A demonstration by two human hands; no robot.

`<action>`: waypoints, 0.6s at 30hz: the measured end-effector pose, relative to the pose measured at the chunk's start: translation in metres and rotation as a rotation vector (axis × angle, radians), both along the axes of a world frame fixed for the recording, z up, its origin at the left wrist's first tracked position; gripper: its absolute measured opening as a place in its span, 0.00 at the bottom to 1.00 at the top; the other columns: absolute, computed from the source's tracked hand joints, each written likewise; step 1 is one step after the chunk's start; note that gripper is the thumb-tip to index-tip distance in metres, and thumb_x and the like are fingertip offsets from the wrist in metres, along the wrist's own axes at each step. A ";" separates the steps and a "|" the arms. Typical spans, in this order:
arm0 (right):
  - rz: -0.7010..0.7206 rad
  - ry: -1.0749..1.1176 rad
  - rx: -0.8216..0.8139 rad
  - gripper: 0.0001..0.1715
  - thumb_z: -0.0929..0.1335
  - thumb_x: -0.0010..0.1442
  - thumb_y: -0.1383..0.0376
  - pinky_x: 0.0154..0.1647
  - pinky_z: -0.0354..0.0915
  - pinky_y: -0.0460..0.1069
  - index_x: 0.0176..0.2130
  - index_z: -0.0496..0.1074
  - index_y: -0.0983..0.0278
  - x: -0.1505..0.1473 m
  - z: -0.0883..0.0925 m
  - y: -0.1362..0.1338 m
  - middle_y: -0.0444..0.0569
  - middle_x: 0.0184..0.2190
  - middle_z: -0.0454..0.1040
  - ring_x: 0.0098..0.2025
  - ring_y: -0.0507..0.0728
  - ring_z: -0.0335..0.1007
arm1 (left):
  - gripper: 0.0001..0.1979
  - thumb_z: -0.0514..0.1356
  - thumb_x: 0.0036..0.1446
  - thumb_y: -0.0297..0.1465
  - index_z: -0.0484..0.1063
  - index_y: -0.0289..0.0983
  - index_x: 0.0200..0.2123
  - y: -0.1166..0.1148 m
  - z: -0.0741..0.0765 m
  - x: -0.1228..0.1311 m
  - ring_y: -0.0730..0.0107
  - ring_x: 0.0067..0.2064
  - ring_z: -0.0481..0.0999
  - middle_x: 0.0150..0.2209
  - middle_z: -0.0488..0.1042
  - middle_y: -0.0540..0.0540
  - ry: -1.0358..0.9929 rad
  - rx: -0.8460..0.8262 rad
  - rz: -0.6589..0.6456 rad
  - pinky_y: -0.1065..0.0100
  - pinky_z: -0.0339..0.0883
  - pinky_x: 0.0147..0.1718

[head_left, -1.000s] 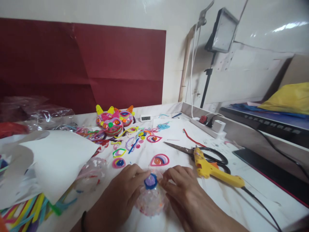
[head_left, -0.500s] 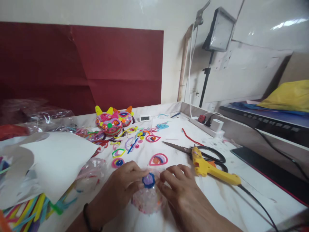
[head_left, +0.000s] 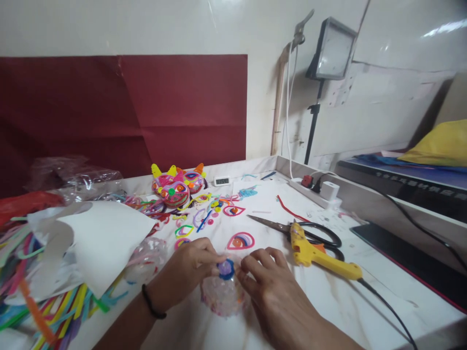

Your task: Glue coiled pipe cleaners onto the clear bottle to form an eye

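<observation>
A clear plastic dome [head_left: 223,297] with coloured bits along its lower edge sits on the table right in front of me. On top of it is a round piece with a blue ring [head_left: 230,275] and a purple centre. My left hand [head_left: 191,266] pinches the ring's left side between thumb and fingers. Opposite, my right hand [head_left: 268,284] has its bent fingers closed on the dome's right side, close to the ring; its fingertips are partly hidden. Just beyond lies a pink eye-shaped piece [head_left: 241,241] with an orange centre.
Scissors [head_left: 272,223] and a yellow glue gun [head_left: 328,257] lie to the right. Decorated cat-like pieces [head_left: 175,193] stand behind, near a small clock [head_left: 221,181]. Coloured strips [head_left: 69,311] and white paper [head_left: 105,238] lie left. A power strip [head_left: 321,194] sits at the back right.
The view has shifted slightly, so the scene sits a little lower and further right. My left fingers have edged further onto the blue ring; the right hand stays nearly still.
</observation>
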State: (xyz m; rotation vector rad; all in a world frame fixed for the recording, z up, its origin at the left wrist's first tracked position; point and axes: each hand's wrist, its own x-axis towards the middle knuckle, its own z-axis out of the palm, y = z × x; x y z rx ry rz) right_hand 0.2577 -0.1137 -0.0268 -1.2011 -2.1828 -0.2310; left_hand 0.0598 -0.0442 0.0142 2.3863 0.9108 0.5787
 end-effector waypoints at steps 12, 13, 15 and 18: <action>0.049 -0.008 -0.318 0.12 0.63 0.58 0.72 0.41 0.55 0.54 0.40 0.72 0.61 0.011 0.022 -0.011 0.49 0.38 0.72 0.40 0.59 0.63 | 0.09 0.63 0.57 0.32 0.81 0.44 0.41 0.003 0.008 0.001 0.67 0.43 0.78 0.41 0.80 0.47 -0.011 -0.080 -0.058 0.69 0.69 0.44; 0.051 -0.011 -0.328 0.12 0.63 0.58 0.72 0.41 0.54 0.54 0.40 0.72 0.61 0.011 0.022 -0.010 0.49 0.38 0.72 0.40 0.59 0.63 | 0.09 0.63 0.56 0.32 0.81 0.44 0.41 0.004 0.008 0.001 0.66 0.43 0.78 0.40 0.81 0.47 -0.013 -0.081 -0.062 0.69 0.69 0.44; 0.053 -0.019 -0.337 0.11 0.63 0.57 0.72 0.41 0.54 0.55 0.39 0.72 0.62 0.010 0.022 -0.009 0.50 0.39 0.72 0.41 0.59 0.63 | 0.10 0.64 0.55 0.31 0.81 0.44 0.41 0.005 0.008 -0.001 0.65 0.44 0.78 0.41 0.80 0.46 -0.015 -0.081 -0.062 0.67 0.69 0.46; 0.047 -0.019 -0.342 0.10 0.63 0.58 0.71 0.41 0.53 0.57 0.38 0.72 0.63 0.007 0.021 -0.008 0.51 0.38 0.72 0.41 0.61 0.63 | 0.11 0.65 0.54 0.30 0.80 0.46 0.42 0.008 0.007 -0.003 0.62 0.50 0.76 0.48 0.79 0.46 -0.013 -0.090 -0.053 0.64 0.66 0.51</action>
